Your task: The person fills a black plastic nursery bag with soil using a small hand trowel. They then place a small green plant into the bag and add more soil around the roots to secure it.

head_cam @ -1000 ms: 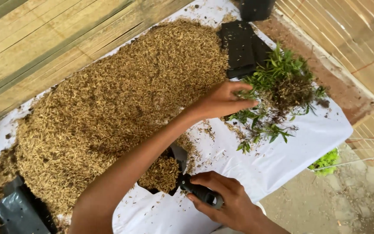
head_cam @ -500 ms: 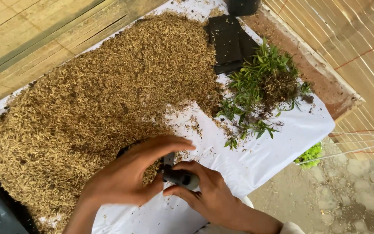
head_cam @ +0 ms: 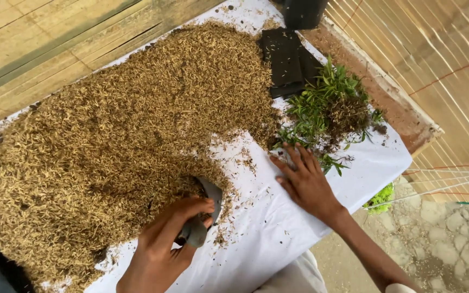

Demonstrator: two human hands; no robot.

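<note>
Right hand (head_cam: 305,182) has left the trowel (head_cam: 204,209), now spread flat beside the seedlings (head_cam: 329,111).
Left hand (head_cam: 172,239) grips the trowel handle alone, blade sunk in the husk heap (head_cam: 109,141) (on the counter (head_cam: 278,228)); ready to scoop.

- left hand (head_cam: 161,252) gripping a trowel (head_cam: 202,214) dug into the husk pile (head_cam: 109,135)
- right hand (head_cam: 305,182) flat on the white sheet (head_cam: 278,228), fingers (head_cam: 299,154) touching green seedlings (head_cam: 329,108)
- black bags (head_cam: 286,62) beside seedlings

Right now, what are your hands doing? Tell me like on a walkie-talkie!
Left hand shut on grey trowel, blade in husk pile. Right hand open, flat on white sheet, fingertips at green seedlings. Nothing between.
</note>
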